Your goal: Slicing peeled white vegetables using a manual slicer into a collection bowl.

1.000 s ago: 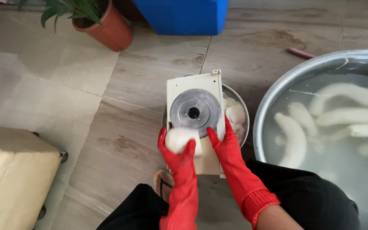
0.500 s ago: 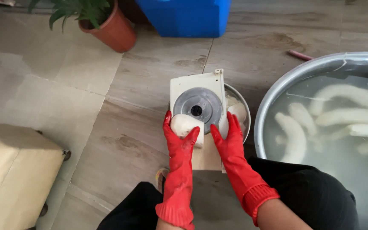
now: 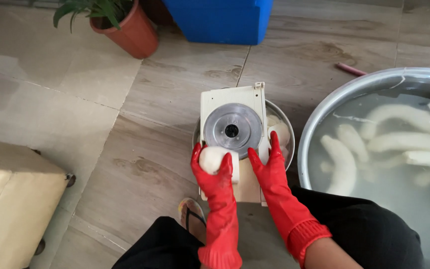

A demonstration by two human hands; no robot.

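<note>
Left hand (image 3: 214, 172) grips a white peeled root (image 3: 211, 158) at the slicer (image 3: 232, 130) disc's edge—right hand (image 3: 267, 167) lies open-fingered alongside.

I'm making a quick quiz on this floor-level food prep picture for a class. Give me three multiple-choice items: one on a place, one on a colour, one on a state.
1. Where does the slicer sit?
A. Across a metal bowl
B. On the beige box
C. In the basin

2. What colour are the gloves?
A. Blue
B. Red
C. Yellow

3. What is the left hand doing?
A. Resting open
B. Gripping a white peeled piece
C. Reaching into water

Key: 1 A, the bowl rim shows beneath it; 2 B, both are red; 3 B, fingers wrap the piece, while the right hand braces the slicer.
</note>
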